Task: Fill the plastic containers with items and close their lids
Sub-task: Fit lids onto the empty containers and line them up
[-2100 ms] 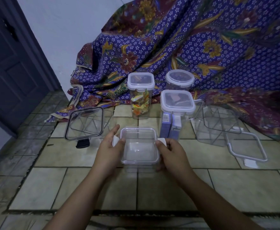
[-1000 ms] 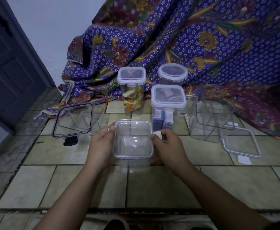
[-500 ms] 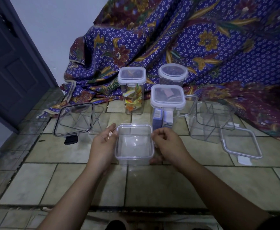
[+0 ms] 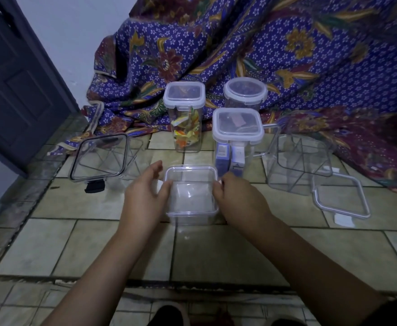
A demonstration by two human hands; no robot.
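Note:
A small clear square container [image 4: 191,196] with a clear lid on it stands on the tiled floor in front of me. It looks empty. My left hand [image 4: 145,196] grips its left side, thumb at the lid's edge. My right hand [image 4: 237,198] grips its right side, fingers curled over the lid's side clip. Behind it stand three lidded containers: a tall one with colourful wrappers [image 4: 187,128], a square one with blue boxes [image 4: 237,124], and a round one [image 4: 245,92].
An open, divided clear container [image 4: 298,161] sits at the right with its loose lid [image 4: 341,196] leaning on the floor. A clear container with a black-rimmed lid [image 4: 101,158] is at the left. Patterned cloth [image 4: 287,55] hangs behind; a dark door [image 4: 16,78] is at the left.
The white side clips that stuck out from the small container's lid are now folded down under my fingers. Both hands stay on its sides.

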